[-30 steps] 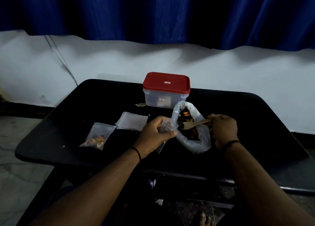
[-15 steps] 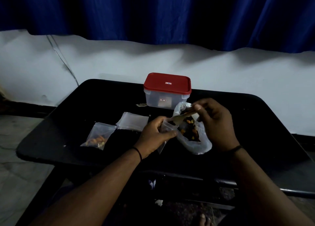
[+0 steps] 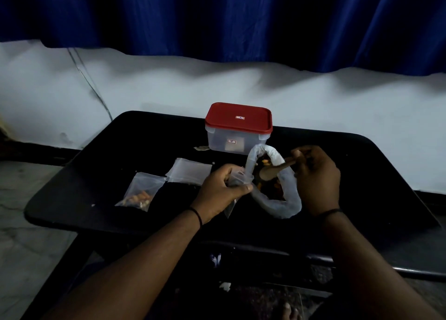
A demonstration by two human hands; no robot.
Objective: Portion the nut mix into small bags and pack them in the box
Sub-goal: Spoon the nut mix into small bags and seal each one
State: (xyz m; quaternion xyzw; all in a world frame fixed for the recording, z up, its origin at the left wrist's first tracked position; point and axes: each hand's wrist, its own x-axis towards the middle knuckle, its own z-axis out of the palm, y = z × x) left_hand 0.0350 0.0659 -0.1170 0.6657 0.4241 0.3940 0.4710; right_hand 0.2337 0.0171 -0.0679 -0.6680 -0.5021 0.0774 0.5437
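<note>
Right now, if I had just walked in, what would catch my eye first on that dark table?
Probably the red-lidded box, standing shut at the table's far edge, bright against the black table. Just in front of it, the right hand dips a wooden spoon into the big open bag of nut mix, while the left hand holds a small bag beside it. One filled bag lies further left.

Left hand (image 3: 223,189) curled, pinching small bag (image 3: 237,178); right hand (image 3: 317,177) gripping spoon (image 3: 274,171); both forearms extended forward.
</note>
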